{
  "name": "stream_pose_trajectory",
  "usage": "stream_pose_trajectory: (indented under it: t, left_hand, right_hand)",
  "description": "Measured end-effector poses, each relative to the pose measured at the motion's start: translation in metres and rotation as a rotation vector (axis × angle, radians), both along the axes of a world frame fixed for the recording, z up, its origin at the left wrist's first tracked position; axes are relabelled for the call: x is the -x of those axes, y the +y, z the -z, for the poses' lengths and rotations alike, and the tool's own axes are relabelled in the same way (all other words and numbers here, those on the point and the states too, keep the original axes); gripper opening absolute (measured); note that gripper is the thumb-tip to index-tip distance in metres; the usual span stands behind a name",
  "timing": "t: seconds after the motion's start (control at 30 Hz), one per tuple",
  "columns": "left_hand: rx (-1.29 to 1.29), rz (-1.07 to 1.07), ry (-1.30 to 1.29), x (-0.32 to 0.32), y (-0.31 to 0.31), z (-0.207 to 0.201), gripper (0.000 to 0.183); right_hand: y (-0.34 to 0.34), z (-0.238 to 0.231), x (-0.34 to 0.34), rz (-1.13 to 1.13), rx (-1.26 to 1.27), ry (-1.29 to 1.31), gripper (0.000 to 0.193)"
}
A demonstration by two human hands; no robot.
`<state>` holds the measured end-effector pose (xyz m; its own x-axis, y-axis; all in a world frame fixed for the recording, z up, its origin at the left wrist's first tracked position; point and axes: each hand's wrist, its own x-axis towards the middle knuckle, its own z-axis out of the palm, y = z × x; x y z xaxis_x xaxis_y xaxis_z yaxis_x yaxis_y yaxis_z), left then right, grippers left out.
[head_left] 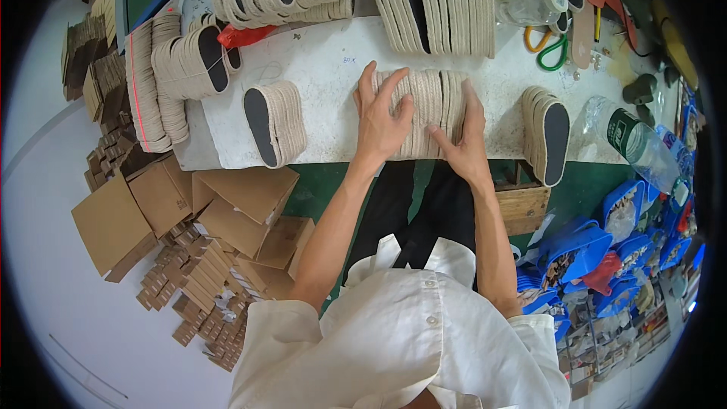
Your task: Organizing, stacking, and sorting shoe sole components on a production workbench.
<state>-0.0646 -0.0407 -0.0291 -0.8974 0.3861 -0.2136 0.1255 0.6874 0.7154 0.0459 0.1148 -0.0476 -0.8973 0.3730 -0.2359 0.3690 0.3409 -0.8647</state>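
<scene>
A row of beige rope shoe soles (424, 117) stands on edge at the white table's front edge, between my two hands. From the left, my left hand (382, 117) grips it, with the fingers bent over the top and the thumb on the near face. My right hand (466, 136) presses the right end, thumb in front and fingers along the side. A few soles there lean slightly apart from the others. To the left stands a short stack of soles (284, 125) with a dark outer face. Another small stack (539, 129) sits to the right.
Larger sole bundles (454, 11) line the table's back, some tied with string. A clear bottle (530, 6), green-handled scissors (556, 53) and a bigger plastic bottle (632, 140) lie on the right. Cardboard boxes (242, 189) fill the lower left; blue bins (579, 250) stand lower right.
</scene>
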Motion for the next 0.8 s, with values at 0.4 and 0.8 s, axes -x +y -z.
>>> stream_pose_trajectory:
  t: [0.4, 0.8]
  left_hand:
    - [0.083, -0.036, 0.022, -0.013, 0.024, -0.008, 0.084]
    - [0.102, -0.018, -0.003, -0.011, 0.023, -0.004, 0.083]
  right_hand:
    - [0.016, -0.003, 0.002, 0.013, 0.1, 0.081, 0.093]
    - [0.022, -0.006, 0.006, 0.017, 0.078, 0.069, 0.093]
